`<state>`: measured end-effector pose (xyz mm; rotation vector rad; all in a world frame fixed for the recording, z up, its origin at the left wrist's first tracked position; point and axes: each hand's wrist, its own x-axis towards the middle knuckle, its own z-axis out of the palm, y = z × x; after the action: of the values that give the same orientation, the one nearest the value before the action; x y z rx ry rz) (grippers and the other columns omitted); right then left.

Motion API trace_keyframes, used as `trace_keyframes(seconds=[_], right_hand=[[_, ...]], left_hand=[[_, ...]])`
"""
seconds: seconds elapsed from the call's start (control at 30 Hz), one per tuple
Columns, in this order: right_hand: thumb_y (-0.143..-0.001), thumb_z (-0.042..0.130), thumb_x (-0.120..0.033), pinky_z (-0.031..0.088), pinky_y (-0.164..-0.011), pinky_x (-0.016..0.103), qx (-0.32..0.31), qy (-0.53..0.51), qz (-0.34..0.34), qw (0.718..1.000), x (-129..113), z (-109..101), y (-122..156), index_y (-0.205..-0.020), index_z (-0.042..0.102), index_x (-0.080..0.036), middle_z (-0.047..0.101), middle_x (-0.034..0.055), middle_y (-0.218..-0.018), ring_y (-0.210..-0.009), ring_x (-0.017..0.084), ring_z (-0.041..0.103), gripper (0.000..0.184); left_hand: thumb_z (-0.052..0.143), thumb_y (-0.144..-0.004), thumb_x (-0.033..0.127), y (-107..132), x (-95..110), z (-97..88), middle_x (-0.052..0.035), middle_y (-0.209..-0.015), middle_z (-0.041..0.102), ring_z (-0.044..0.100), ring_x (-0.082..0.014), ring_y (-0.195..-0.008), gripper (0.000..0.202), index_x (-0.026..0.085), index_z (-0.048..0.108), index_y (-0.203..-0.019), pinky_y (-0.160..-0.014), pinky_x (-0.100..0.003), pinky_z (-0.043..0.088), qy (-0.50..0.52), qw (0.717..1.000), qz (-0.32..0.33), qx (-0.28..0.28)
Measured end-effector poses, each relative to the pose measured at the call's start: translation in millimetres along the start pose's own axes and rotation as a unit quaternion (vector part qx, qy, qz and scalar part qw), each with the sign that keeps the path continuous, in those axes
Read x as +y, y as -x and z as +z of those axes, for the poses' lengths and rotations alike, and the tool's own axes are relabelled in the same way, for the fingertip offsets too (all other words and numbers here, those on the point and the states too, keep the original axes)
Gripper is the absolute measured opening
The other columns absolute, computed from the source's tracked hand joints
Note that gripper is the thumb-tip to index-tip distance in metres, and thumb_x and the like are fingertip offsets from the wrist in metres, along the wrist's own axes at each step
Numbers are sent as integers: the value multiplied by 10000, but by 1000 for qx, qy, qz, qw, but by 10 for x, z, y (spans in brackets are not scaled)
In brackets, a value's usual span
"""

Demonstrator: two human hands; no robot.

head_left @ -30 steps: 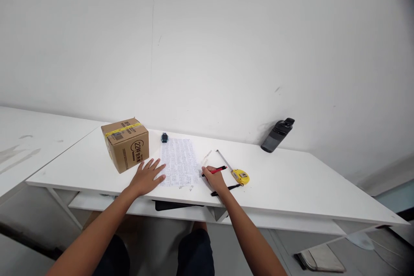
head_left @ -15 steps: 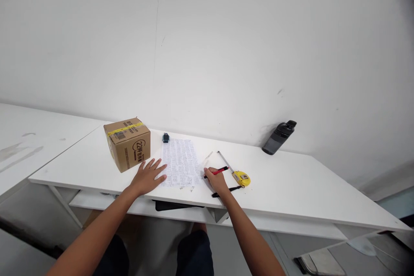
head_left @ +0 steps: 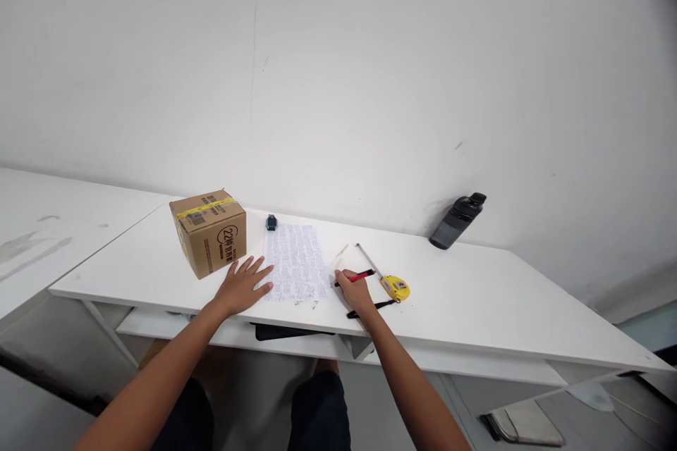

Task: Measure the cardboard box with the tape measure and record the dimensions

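A thin, flat sheet of paper, covered in dense rows of marks too small to read, lay on the smooth white desk. The left hand was spread flat, fingertips overlapping the sheet's left edge. Just past its right edge, the right hand pinched a slim red-and-black pen; whether the tip touched anything could not be told. Beyond that hand, right of the sheet, sat a rounded yellow tape measure, its metal blade partly out and its black strap partly covered by the wrist. Left of the sheet stood a boxy, yellow-taped cardboard carton. Below the sheet's near edge, a dark flat object was mostly hidden under the desktop.
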<state>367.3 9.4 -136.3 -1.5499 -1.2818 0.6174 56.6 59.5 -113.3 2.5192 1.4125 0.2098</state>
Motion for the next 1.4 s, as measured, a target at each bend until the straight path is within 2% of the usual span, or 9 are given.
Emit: trace_keyframes(seconds=[0.2,0.43,0.6,0.93,1.03,1.17,1.23,1.33,1.4], right_hand=[[-773,503,-486,351,-593,292,-2,-1,10,1000,-30,-28,23,-566,552,-207,468,-23,-509,-563,168,443,351],[-777,487,-464,363,-613,289,28,-2,19,999,-18,-33,13,-555,534,-207,488,-14,-538,-602,171,457,343],[-777,501,-472,356,-596,287,14,-1,22,1000,-11,-42,10,-560,552,-200,464,-21,-520,-575,163,441,352],[-784,477,-459,372,-636,289,65,10,28,997,-18,-36,34,-532,474,-216,496,-3,-543,-636,179,464,350],[-761,496,-439,378,-621,288,56,17,30,998,12,-38,0,-522,500,-211,506,-4,-528,-615,178,479,331],[-752,490,-504,392,-637,314,44,18,7,999,28,-43,19,-517,524,-208,528,13,-514,-619,200,505,379],[-755,491,-563,401,-652,332,30,20,-6,999,41,-46,57,-514,528,-208,540,27,-514,-628,217,520,430],[-820,437,-618,416,-702,341,43,81,-26,995,82,-26,103,-620,607,-191,626,64,-639,-717,247,578,502],[-878,405,-568,421,-749,338,82,162,-66,981,92,20,121,-845,678,-177,678,102,-861,-858,265,602,478]], left_hand=[[206,-904,720,-23,-50,49,35,-1609,163,82,-272,-1498,666,407,326,-1480,-1181,-518,41,6,1000,8,8],[219,-903,720,-61,-94,97,46,-1609,144,74,-280,-1498,658,420,316,-1480,-1180,-520,31,11,1000,12,11],[214,-903,723,-73,-106,112,44,-1611,145,70,-275,-1499,659,423,311,-1481,-1181,-517,30,9,1000,14,12],[215,-910,706,-71,-80,104,45,-1608,163,96,-284,-1496,641,424,327,-1475,-1175,-538,36,3,1000,9,9],[215,-914,697,-86,-85,109,44,-1610,158,84,-292,-1496,635,422,331,-1475,-1172,-549,22,8,1000,2,17],[281,-910,681,-23,-54,121,-19,-1607,204,111,-300,-1492,648,362,380,-1466,-1166,-558,30,30,999,5,18],[336,-907,663,42,-23,122,-1,-1598,246,156,-271,-1487,610,382,410,-1443,-1178,-521,49,36,999,5,24],[412,-902,616,141,16,111,9,-1568,335,231,-258,-1466,550,370,486,-1388,-1185,-478,105,48,997,-9,52],[389,-932,560,207,34,103,-37,-1520,424,307,-258,-1431,509,305,537,-1347,-1172,-450,178,57,994,-27,86]])
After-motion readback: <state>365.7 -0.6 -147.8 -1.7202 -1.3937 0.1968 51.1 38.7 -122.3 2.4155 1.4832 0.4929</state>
